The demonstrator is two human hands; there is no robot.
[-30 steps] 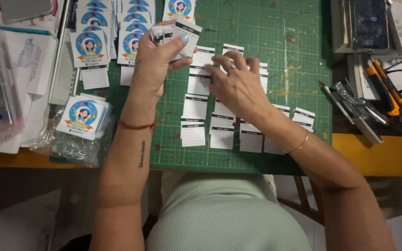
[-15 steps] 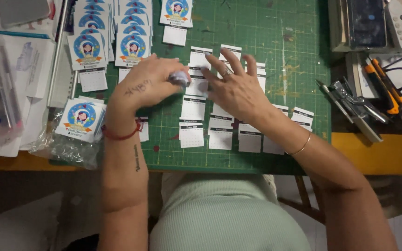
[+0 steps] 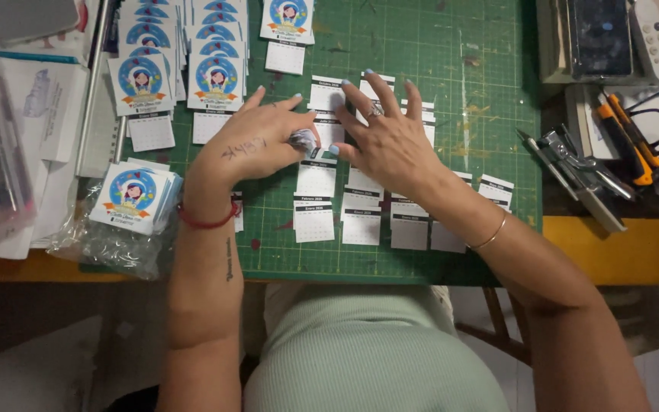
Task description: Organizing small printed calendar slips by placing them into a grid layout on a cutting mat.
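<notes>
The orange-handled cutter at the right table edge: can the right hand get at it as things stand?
Probably yes: the right hand lies flat on small white calendar slips, and only bare green cutting mat separates it from the orange-handled cutter.

The green cutting mat (image 3: 451, 91) has bare room on its right part, between the small calendar slips (image 3: 316, 223) and the tools (image 3: 581, 175) at the right edge; to the left, rows of round-picture cards (image 3: 215, 80) and a stack of cards on a plastic bag (image 3: 133, 197) block the way; both hands (image 3: 257, 145) (image 3: 390, 141) cover the middle slips.
</notes>
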